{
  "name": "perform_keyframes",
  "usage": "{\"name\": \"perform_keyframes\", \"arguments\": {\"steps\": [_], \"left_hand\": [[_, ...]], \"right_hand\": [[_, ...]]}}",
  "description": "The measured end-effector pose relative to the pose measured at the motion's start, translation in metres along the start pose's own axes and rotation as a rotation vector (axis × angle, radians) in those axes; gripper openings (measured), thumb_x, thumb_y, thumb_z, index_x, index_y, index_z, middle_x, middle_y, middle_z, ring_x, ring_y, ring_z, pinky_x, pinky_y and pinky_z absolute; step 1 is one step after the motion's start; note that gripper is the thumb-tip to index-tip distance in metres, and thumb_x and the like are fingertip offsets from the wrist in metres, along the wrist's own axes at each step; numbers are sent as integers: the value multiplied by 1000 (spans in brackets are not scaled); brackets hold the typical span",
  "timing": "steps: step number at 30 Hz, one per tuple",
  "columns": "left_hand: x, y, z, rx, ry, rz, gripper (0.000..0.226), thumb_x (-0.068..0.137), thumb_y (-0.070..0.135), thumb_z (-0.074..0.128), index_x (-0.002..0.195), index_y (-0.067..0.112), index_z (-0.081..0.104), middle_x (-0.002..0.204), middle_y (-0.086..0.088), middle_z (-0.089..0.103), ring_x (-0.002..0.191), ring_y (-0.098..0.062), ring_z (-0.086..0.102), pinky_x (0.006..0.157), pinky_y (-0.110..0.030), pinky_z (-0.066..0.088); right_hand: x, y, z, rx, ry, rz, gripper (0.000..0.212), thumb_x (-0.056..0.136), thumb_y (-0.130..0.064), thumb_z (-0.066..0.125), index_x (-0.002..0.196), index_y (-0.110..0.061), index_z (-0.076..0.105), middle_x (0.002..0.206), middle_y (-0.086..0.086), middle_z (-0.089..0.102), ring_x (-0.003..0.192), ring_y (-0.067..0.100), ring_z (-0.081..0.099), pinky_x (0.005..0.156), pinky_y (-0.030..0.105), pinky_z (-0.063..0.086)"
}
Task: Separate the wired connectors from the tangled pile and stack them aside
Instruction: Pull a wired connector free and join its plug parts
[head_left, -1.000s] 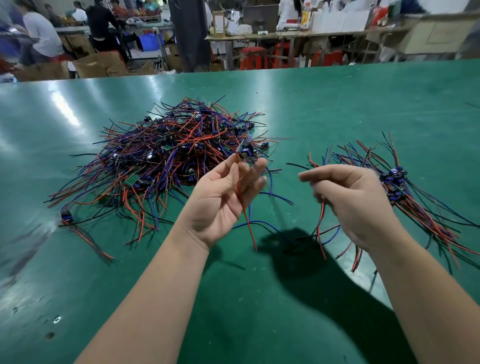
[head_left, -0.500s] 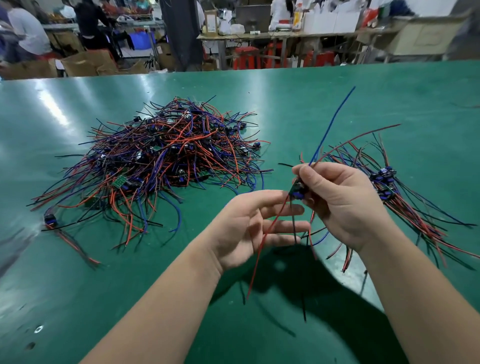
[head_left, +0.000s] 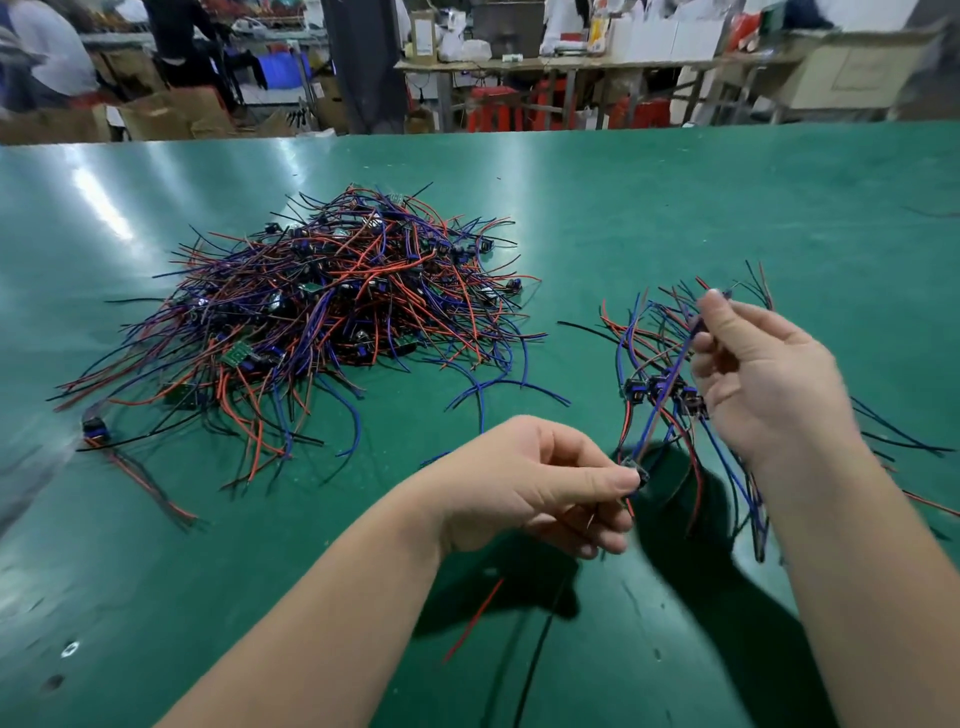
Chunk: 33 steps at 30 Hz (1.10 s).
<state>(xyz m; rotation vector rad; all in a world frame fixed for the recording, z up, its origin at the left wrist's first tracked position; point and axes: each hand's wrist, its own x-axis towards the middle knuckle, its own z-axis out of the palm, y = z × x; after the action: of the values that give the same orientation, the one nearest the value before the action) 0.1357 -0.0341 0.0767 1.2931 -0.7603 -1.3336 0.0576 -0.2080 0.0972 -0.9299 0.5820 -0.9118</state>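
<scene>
The green table (head_left: 675, 208) fills the view, wide and glossy. On its left half sits the tangled pile (head_left: 337, 301), a broad heap of red, blue and black wires with small dark plugs and a few green circuit boards caught in it. To the right, well apart from the heap, lies the sorted stack (head_left: 638, 391): a smaller bundle with its dark plugs lined up side by side and the wires fanning out above and below.

Both hands are up over the table, in front of that stack. The right hand (head_left: 769, 384) is raised, thumb and forefinger pinched tight on the far end of a blue wire (head_left: 655, 413), the other fingers loosely curled. That wire runs down and left to the left hand (head_left: 530, 483), which pinches a small black connector (head_left: 642, 476) between thumb and fingertips, just beside the stack's near edge. A red wire (head_left: 475, 618) and a black one trail down below the left hand.

Out at the heap's left fringe, one stray plug (head_left: 96, 428) lies alone on the table.
</scene>
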Motion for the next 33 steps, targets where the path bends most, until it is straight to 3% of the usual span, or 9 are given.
{"name": "perform_keyframes", "arguments": {"steps": [3,6,8,11,13,16,23,28,33], "left_hand": [[1,1,-1,-33,53,47,11,76,27,68,76,16,65,77,-1,67,67,-12,65,58,-24,56],[5,4,-5,-122,224,165,21,68,32,66,82,16,66,65,6,55,56,-5,45,55,-16,45],[6,8,-8,-270,304,233,26,69,33,63,88,15,63,59,7,49,53,-5,39,54,-15,39],[5,17,-12,-502,310,277,21,67,35,65,80,20,60,61,8,61,52,-4,51,55,-16,45],[4,20,-14,-596,319,295,21,64,34,67,79,20,61,64,6,68,52,-3,58,56,-16,49],[4,20,-14,-639,378,332,33,58,33,71,87,22,59,70,6,72,52,-3,60,57,-16,49],[9,12,-1,-446,566,381,34,47,37,78,72,22,61,69,11,63,51,-1,51,59,-20,38],[15,5,10,-223,789,654,24,62,31,79,66,21,58,56,13,58,51,-3,47,56,-16,41],[16,-5,7,220,948,781,16,76,37,74,71,24,67,74,6,64,62,-7,54,59,-22,45]], "right_hand": [[3,4,-1,88,-2,-36,8,90,-9,60,83,-13,61,66,-2,67,60,8,64,57,15,48],[2,6,3,131,-60,-30,15,94,-2,52,97,-16,56,84,4,60,74,13,65,65,17,50],[-3,8,7,-4,-114,-12,25,91,9,49,94,-14,56,83,6,59,67,12,62,62,18,49],[-14,16,11,-370,-307,19,28,83,17,54,82,-10,61,69,3,63,59,11,59,56,17,45],[-22,20,15,-474,-467,39,24,73,11,67,81,-11,65,65,1,65,58,11,58,54,16,45],[-32,24,20,-377,-617,61,33,57,-11,75,89,-13,69,67,2,65,59,10,57,56,16,45],[-40,31,32,-18,-504,195,16,56,-20,72,70,-14,76,61,0,66,52,7,58,49,12,44],[-37,27,32,109,-395,266,14,64,-16,65,77,-11,65,60,-1,64,51,6,58,51,13,47],[-37,27,32,112,-456,282,7,63,-17,67,62,-16,73,61,-2,64,60,10,61,54,13,50]]}}
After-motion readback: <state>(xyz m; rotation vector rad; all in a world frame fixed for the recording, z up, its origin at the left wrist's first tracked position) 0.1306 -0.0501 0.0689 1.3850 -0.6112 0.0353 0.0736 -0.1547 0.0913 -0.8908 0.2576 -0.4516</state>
